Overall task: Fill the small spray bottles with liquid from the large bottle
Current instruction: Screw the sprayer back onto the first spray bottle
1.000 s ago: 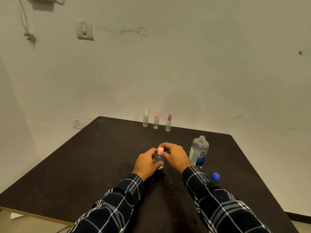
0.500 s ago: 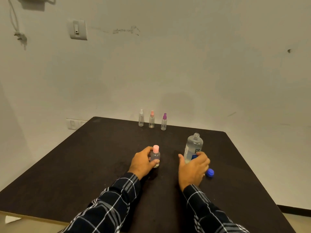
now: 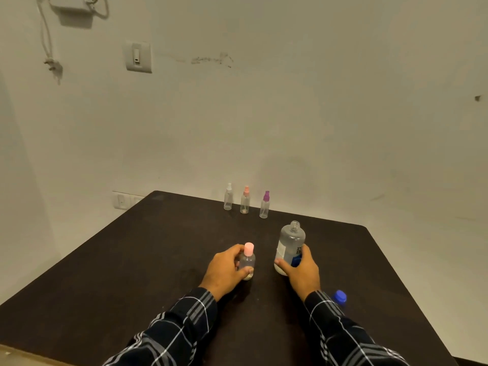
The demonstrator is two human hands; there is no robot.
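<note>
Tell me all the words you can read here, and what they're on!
On the large bottle, label: a few dark letters beside the right hand, too blurred to read.
On the pink-capped bottle in the left hand: no words show.
Nothing else carries readable text.

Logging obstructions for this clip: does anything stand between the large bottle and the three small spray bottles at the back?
Nothing visible: bare table lies between the large bottle, gripped by the right hand, and the three capped spray bottles.

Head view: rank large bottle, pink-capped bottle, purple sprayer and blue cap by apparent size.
1. large bottle
2. pink-capped bottle
3. purple sprayer, which stands farther off, so its true rank is unsure
4. blue cap
</note>
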